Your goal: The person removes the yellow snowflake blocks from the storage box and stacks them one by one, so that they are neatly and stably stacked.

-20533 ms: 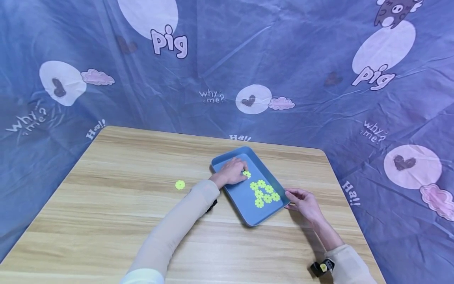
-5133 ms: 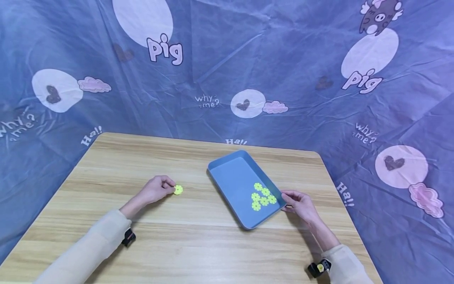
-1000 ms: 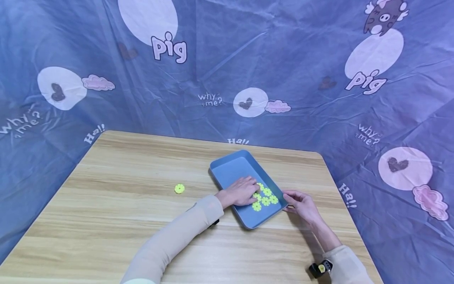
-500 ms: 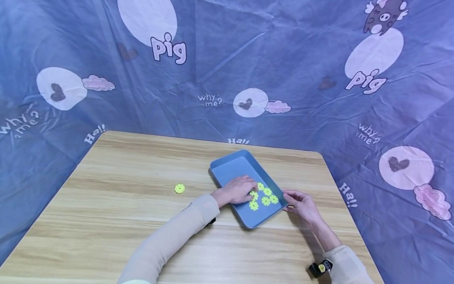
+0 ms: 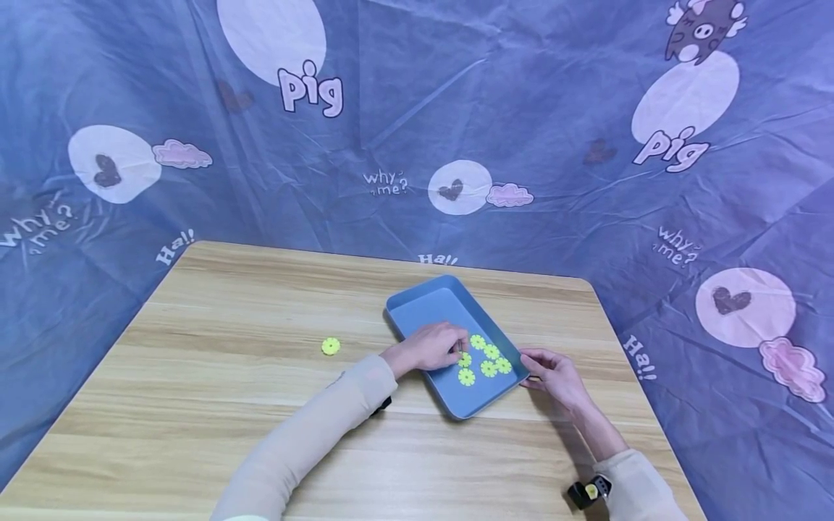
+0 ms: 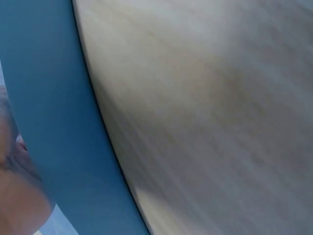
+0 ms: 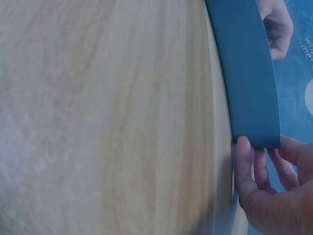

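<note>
A blue rectangular tray (image 5: 420,307) lies slanted on the table, holding several yellow-green flower-shaped discs with notched edges. Reaching over its near side, my left hand (image 5: 430,347) has curled fingers and pinches a disc (image 5: 465,359), partly covered by thumb and fingertips. Beside it lies another disc (image 5: 465,377); the others sit closer to the right corner. My right hand (image 5: 554,376) grips that corner, thumb at the rim and fingers beneath, as the right wrist view also shows. One more disc (image 5: 331,346) rests on the table, left of the tray.
The wooden table (image 5: 195,405) has rounded back corners and ends against a blue printed cloth (image 5: 391,108). A black wrist camera (image 5: 589,492) sits under the right sleeve. In the left wrist view the tray wall (image 6: 63,112) hides most of the left hand.
The left hand has drawn back slightly left inside the tray, and two discs have shifted left from the cluster. Fewer discs are in the tray than 20 seconds ago. The right hand stays put.
</note>
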Available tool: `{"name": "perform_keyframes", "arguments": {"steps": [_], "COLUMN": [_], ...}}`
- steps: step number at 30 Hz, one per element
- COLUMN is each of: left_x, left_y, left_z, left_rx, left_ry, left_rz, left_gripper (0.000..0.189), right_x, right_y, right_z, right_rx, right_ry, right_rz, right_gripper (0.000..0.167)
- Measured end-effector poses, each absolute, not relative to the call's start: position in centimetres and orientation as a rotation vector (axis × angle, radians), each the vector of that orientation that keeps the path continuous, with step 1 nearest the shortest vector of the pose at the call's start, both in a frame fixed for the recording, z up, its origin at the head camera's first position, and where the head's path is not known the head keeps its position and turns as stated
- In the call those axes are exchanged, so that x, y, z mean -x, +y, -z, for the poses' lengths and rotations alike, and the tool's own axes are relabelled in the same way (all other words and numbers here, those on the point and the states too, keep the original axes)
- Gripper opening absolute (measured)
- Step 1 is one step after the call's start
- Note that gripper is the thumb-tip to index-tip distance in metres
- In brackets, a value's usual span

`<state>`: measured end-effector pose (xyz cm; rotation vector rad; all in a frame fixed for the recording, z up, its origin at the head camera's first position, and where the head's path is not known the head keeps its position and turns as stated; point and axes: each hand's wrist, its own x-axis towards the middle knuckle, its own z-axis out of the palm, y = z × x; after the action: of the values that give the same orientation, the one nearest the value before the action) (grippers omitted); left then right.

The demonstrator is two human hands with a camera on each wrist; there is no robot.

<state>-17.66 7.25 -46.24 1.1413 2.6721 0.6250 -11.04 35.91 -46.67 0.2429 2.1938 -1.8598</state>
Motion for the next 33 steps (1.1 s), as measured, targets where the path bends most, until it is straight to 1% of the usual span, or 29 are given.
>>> {"name": "perform_keyframes", "arguments": {"steps": [4, 9, 17, 23, 24, 29, 31, 33], "left_x": [17.9, 18.2, 18.9, 19.1, 19.1, 19.0, 19.0, 18.9], "left_y": [6.5, 5.4, 3.4, 1.9, 1.6, 0.5, 0.0, -0.4], "left_z": [46.1, 45.9, 45.6, 45.5, 45.4, 45.2, 45.1, 44.9], "left_rx": [-1.116, -1.09, -1.121, -1.115, -1.109, -1.091, -1.082, -1.066], "left_ry": [2.652, 2.642, 2.655, 2.642, 2.636, 2.644, 2.646, 2.644], "left_rz": [-0.672, -0.729, -0.873, -0.983, -1.004, -1.091, -1.112, -1.133], "left_gripper": [0.007, 0.008, 0.005, 0.005, 0.006, 0.007, 0.007, 0.007], "right_x": [11.1, 11.2, 11.2, 11.4, 11.5, 11.5, 11.5, 11.6], "right_y": [35.7, 35.3, 34.4, 33.7, 33.7, 33.9, 33.9, 33.9], "right_z": [46.7, 46.6, 46.3, 46.4, 46.5, 46.5, 46.6, 46.6], "right_rx": [-0.252, -0.267, -0.285, -0.305, -0.304, -0.288, -0.285, -0.295], "right_ry": [2.195, 2.196, 2.188, 2.205, 2.208, 2.191, 2.181, 2.176], "right_rz": [1.859, 1.862, 1.901, 1.894, 1.891, 1.917, 1.924, 1.929], "right_gripper": [0.039, 0.037, 0.033, 0.038, 0.037, 0.025, 0.023, 0.026]}}
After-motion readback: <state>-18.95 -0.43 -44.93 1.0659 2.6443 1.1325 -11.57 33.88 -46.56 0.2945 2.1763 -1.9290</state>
